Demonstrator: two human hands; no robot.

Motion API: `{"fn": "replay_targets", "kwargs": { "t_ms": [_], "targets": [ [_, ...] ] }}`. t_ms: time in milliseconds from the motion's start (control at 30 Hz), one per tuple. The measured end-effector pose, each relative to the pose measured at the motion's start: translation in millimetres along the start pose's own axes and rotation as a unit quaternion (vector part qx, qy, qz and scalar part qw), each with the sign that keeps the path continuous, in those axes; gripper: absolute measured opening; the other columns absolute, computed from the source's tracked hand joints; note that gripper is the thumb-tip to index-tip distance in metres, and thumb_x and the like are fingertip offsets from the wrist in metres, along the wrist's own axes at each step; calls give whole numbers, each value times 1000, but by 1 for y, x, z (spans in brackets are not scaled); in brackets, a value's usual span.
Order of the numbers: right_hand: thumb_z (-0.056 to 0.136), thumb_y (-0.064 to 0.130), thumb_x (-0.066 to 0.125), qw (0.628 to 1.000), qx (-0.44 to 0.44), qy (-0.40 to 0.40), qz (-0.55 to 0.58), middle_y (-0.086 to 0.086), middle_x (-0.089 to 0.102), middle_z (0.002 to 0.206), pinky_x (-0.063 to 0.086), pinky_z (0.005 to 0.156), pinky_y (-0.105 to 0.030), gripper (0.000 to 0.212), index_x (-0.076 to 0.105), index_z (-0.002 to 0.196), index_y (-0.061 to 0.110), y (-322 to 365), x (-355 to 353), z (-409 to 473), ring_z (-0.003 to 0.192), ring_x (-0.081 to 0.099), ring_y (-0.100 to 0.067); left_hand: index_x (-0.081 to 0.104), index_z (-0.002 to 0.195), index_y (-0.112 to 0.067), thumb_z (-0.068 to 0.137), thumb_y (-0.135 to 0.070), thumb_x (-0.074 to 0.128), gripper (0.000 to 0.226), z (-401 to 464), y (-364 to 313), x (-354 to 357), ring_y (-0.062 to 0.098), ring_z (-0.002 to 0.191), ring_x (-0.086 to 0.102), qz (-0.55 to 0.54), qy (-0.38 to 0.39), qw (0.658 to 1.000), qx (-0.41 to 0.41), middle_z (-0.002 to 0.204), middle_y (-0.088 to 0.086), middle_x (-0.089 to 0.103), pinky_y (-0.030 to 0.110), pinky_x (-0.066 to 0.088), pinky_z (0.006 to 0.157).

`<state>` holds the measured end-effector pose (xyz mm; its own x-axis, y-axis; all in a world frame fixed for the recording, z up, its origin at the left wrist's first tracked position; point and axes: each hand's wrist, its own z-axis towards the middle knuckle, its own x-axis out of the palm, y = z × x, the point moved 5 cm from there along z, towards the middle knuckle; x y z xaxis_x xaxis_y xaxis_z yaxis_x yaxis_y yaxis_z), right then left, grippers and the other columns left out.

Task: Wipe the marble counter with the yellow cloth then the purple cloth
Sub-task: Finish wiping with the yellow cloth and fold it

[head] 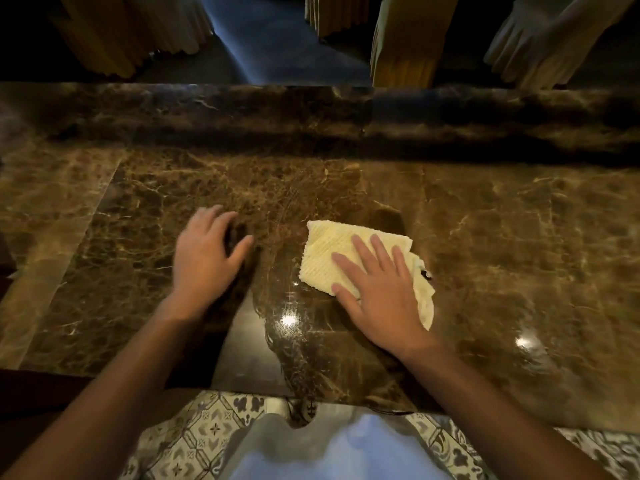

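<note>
Right hand (377, 292) is pressing flat, fingers straight, on the yellow cloth (329, 258) mid-bench (519, 237); left hand (204, 251) is hovering released nearby. I'd be keeping the palm flat, overlapping strokes. Purple cloth's nowhere visible.

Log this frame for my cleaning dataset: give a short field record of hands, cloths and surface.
surface: brown marble counter, glossy, with light glints
yellow cloth: folded, flat on the counter, right of centre
right hand: fingers straight, pressing flat on the yellow cloth
left hand: blurred, fingers relaxed, over bare marble, holds nothing
purple cloth: not in view
task stage: yellow-cloth wipe; purple not begun
</note>
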<state>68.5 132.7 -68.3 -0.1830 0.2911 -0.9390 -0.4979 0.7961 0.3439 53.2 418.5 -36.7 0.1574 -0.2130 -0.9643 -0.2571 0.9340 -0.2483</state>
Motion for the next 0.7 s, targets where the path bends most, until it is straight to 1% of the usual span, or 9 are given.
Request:
{"fn": "replay_targets", "kwargs": {
  "t_ms": [67,133,233,333,367,433,533,600,700],
  "targets": [
    [105,60,30,998,32,22,-51,-4,25,171,8,127,-58,58,37,158,38,-20,3,21,160,13,-30,47,153,-13,99,-52,58,68,-1,48,5,40,156,25,44,23,997,-54,166,18,36,62,23,123],
    [105,61,26,994,85,16,-70,-3,21,173,5,127,-59,59,32,159,40,-45,-3,53,160,9,-31,37,159,-15,100,-63,46,77,-9,82,13,38,159,14,51,43,993,-102,171,17,26,63,16,125],
    [105,59,29,981,181,-7,-75,-4,19,173,1,126,-62,60,28,161,38,-78,-13,112,160,8,-34,26,163,-20,97,-75,23,86,-16,99,25,32,161,6,46,47,991,-113,174,12,17,58,7,127],
    [104,54,30,974,218,-9,-63,-9,30,169,3,124,-67,58,38,156,32,-83,-18,179,157,17,-38,21,164,-24,97,-76,17,86,-13,101,29,27,162,1,53,46,991,-112,176,9,12,54,2,128],
    [104,54,29,975,215,-6,-58,-10,33,168,4,123,-68,57,41,155,31,-77,-18,199,156,21,-39,20,164,-24,97,-76,16,85,-12,101,30,27,162,0,56,47,991,-110,176,8,10,53,1,128],
    [105,52,28,979,195,4,-57,-8,27,171,3,123,-68,56,38,157,33,-56,-12,228,157,19,-38,18,165,-24,98,-74,16,84,-11,102,29,27,162,-2,58,51,991,-105,176,8,8,53,-1,128],
    [105,49,34,992,110,14,-58,-5,29,170,6,125,-64,52,41,155,37,-4,5,235,156,21,-36,17,165,-24,98,-73,15,83,-9,101,27,28,162,-4,53,57,992,-95,176,9,6,53,-2,128],
    [106,47,37,997,37,30,-59,-3,29,170,6,125,-63,50,40,155,40,34,21,210,158,17,-35,17,165,-24,98,-73,14,84,-7,103,26,28,162,-5,47,59,993,-87,176,10,5,53,-4,128],
    [105,44,42,997,-44,39,-45,-1,30,170,5,126,-61,49,44,153,40,75,38,131,159,15,-34,22,165,-22,97,-72,17,84,-8,115,25,29,162,-1,36,60,996,-54,175,11,9,53,-1,128]
  ]
}}
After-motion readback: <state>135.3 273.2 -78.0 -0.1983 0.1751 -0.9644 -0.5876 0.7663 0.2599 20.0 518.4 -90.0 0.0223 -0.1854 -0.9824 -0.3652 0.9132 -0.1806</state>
